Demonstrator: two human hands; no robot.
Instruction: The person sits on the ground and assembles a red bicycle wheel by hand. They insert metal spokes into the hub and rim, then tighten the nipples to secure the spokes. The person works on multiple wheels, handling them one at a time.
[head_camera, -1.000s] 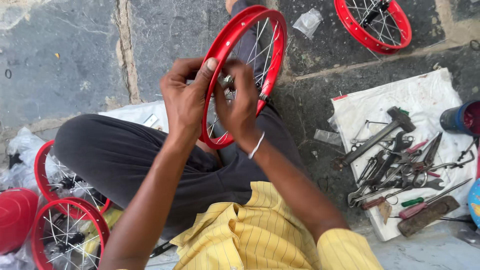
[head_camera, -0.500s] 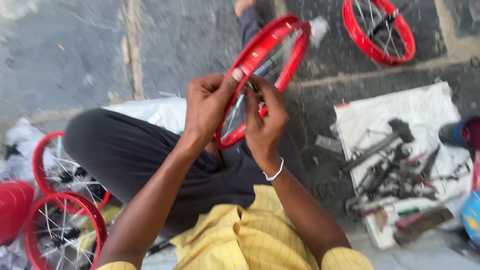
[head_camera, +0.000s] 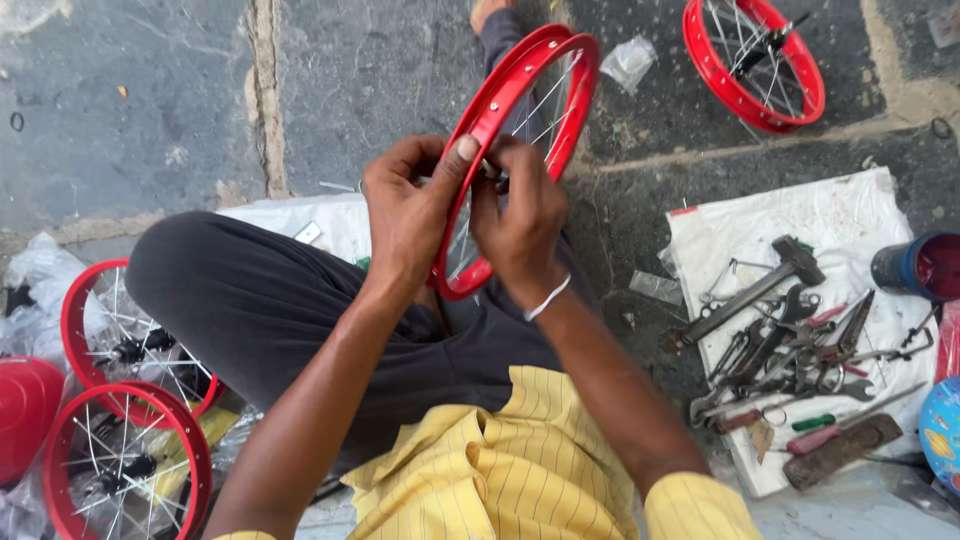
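Grey stone pavement (head_camera: 150, 120), person seated cross-legged. Red spoked metal wheel rim (head_camera: 520, 90) now tilted further right than a second ago, held upright over lap. Left hand (head_camera: 405, 215) clamped on rim edge, thumb on top. Right hand (head_camera: 520, 215) pinching at spokes; fingertips now nearer rim. Heap of steel tools (head_camera: 790, 340) on white cloth (head_camera: 850, 215) at right.

The person wears a yellow shirt (head_camera: 520, 470) with thin dark stripes, sleeves apparently rolled up, dark grey trousers (head_camera: 260, 310), and a thin white bangle (head_camera: 548, 298) on the right wrist.
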